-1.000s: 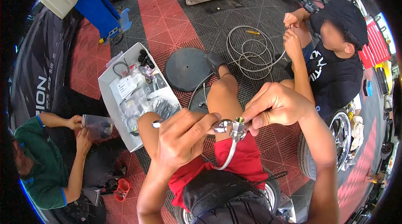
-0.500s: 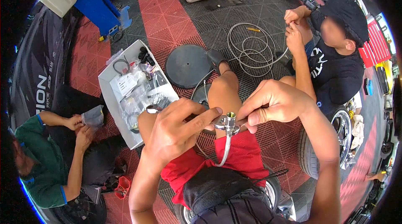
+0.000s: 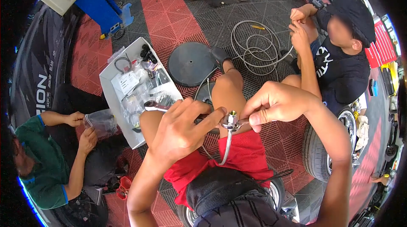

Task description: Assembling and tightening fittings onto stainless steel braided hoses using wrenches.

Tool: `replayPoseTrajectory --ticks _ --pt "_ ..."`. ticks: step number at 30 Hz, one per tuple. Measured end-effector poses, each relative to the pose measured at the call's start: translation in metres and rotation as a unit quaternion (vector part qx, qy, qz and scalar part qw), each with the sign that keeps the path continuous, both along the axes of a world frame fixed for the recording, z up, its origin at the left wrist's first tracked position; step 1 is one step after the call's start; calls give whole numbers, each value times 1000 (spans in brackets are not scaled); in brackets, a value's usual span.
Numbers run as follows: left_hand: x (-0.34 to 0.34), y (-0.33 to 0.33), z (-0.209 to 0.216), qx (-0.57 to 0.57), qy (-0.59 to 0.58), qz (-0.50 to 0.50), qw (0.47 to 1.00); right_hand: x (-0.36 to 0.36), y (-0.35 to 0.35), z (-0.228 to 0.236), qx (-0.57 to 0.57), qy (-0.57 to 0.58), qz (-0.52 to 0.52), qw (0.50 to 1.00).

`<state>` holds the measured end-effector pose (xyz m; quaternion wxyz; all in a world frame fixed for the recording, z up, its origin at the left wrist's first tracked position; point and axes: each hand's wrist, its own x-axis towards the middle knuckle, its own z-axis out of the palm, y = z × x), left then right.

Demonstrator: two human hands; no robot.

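A shiny metal hose fitting [image 3: 232, 118] stands upright between my hands, above my lap, its open threaded end showing a brass colour inside. From its underside a braided metal hose [image 3: 228, 147] curves down toward my red shorts. My left hand [image 3: 180, 127] is closed around a combination wrench; the ring end of this wrench [image 3: 155, 105] sticks out on the left, and its other end meets the fitting. Thumb and fingers of my right hand [image 3: 271, 108] pinch what looks like a second wrench [image 3: 242, 122] at the fitting's right side, mostly hidden by the fingers.
A white box [image 3: 140, 93] of bagged parts lies left of my knee, beside a round black disc [image 3: 188, 64]. A coiled braided hose [image 3: 258, 51] reaches a person seated right. Another person at left holds a clear plastic bag [image 3: 101, 122]. A tyre [image 3: 314, 150] lies right.
Both hands and the fitting have shifted slightly. More of the left wrench's ring end shows. The person at left has spread the plastic bag toward the box.
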<state>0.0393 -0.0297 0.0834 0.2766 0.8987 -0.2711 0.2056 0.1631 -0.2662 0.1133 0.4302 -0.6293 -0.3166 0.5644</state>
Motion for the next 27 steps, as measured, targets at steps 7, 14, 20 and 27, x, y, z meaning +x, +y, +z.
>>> replayPoseTrajectory --ticks 7,14,20,27 --pt "-1 2 -2 -57 50 -23 997 -2 4 4 15 -54 32 998" --pt "3 -5 -21 -151 65 -55 985 -1 8 -16 80 40 -11 996" --pt "3 -14 -31 -211 90 -68 971 9 14 -41 131 53 24 990" --pt "1 -10 -44 -202 108 -40 973 4 10 -31 69 -103 21 992"
